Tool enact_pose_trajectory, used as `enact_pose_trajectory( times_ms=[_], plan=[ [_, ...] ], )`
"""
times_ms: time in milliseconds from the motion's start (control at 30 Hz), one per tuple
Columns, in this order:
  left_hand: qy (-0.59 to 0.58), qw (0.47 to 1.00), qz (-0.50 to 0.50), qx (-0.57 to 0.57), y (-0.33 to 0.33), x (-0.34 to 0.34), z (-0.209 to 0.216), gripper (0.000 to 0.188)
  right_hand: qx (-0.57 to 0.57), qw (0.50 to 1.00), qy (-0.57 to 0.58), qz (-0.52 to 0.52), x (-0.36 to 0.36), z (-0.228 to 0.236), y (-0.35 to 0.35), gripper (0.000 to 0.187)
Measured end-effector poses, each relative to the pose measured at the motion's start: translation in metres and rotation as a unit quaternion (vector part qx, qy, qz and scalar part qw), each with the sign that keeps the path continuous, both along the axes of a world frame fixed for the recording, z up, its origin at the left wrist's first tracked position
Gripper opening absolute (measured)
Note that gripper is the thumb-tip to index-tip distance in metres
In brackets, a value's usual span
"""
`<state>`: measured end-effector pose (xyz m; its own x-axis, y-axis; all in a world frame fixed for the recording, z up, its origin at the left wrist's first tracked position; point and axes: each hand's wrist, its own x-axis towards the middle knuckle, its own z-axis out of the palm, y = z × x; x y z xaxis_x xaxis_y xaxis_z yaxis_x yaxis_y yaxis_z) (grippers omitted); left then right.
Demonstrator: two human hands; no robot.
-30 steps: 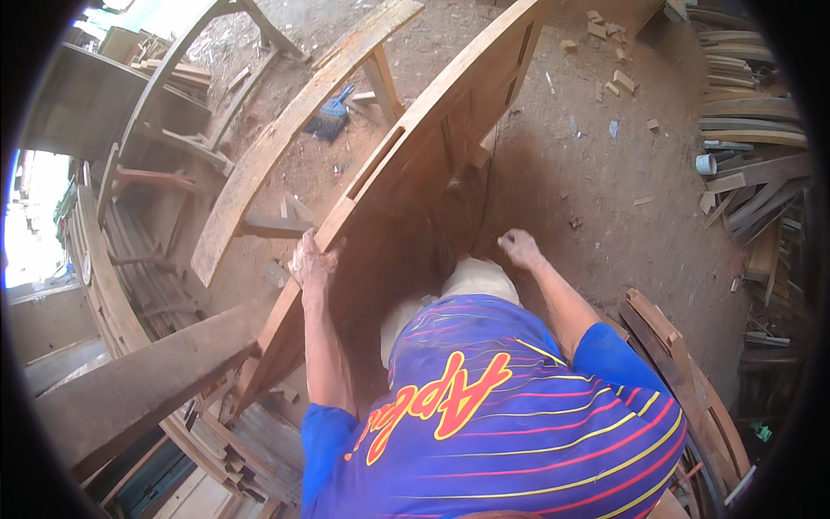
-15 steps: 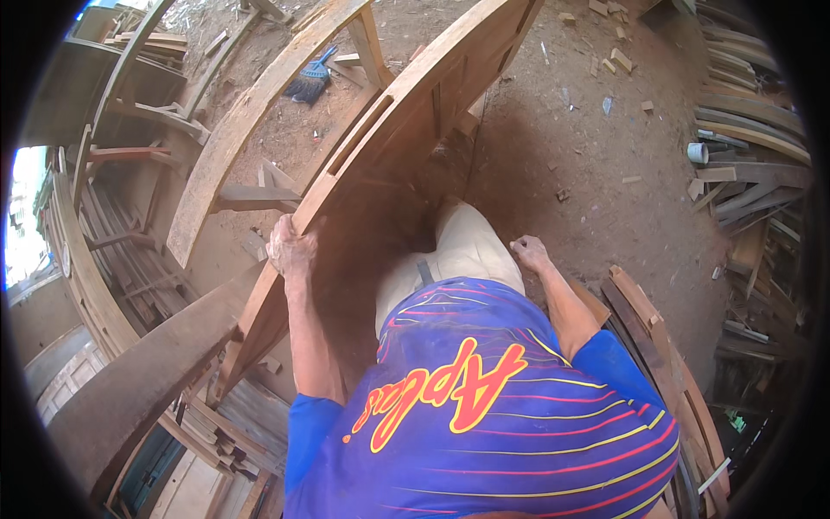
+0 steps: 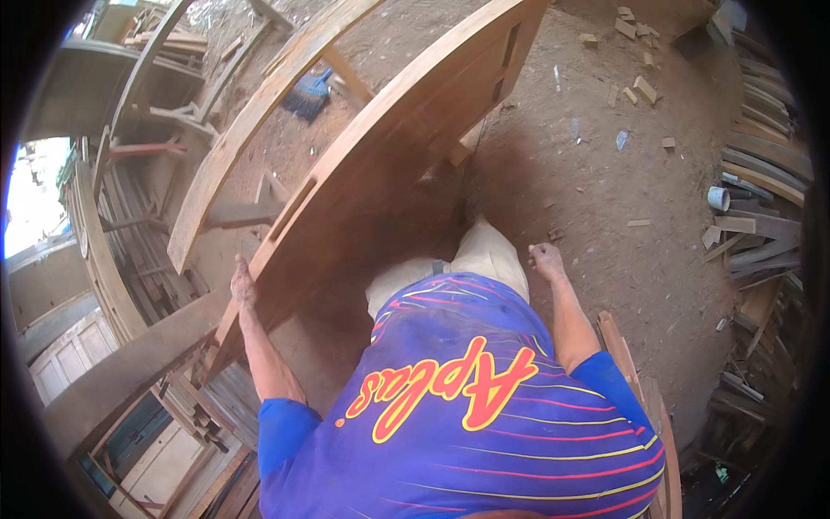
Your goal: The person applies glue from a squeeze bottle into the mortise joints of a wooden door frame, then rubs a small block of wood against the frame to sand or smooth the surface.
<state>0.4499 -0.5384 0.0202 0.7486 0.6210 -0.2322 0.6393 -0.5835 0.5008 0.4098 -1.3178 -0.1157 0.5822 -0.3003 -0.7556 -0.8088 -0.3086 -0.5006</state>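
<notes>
A large wooden door panel (image 3: pixel 372 186) stands on its edge, slanting from lower left to upper right in front of me. Long slots are cut into its narrow edge. My left hand (image 3: pixel 245 284) is at that upper edge near the panel's near end, its fingers along the outer side. Low on my right, my right hand (image 3: pixel 545 259) hangs beside my trousers, clear of the panel. Its fingers are curled in, and whatever they may hold is hidden.
Left of the panel stands a wooden frame (image 3: pixel 229 147), with a blue brush (image 3: pixel 307 95) on the ground beyond it. A thick beam (image 3: pixel 143 368) lies at lower left. Timber (image 3: pixel 765 173) and a white cup-like piece (image 3: pixel 718 198) lie at right, with wood offcuts (image 3: pixel 644 89) at far right.
The panel has tilted, so more of its broad face shows. My left hand has shifted left and slightly down along with its edge. My right hand has moved a little to the right.
</notes>
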Motion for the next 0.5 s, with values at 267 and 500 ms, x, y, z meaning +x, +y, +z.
enact_pose_trajectory(
  times_ms=[267, 500],
  plan=[
    [-0.143, 0.926, -0.276, 0.216, -0.216, 0.125, 0.058, 0.067, -0.212, 0.948, -0.19, 0.139, 0.164, 0.014, -0.144, 0.034],
    [-0.044, 0.956, -0.192, 0.217, -0.284, 0.147, 0.042, 0.062, -0.087, 0.96, -0.206, 0.167, 0.216, 0.026, -0.086, 0.033]
  ],
)
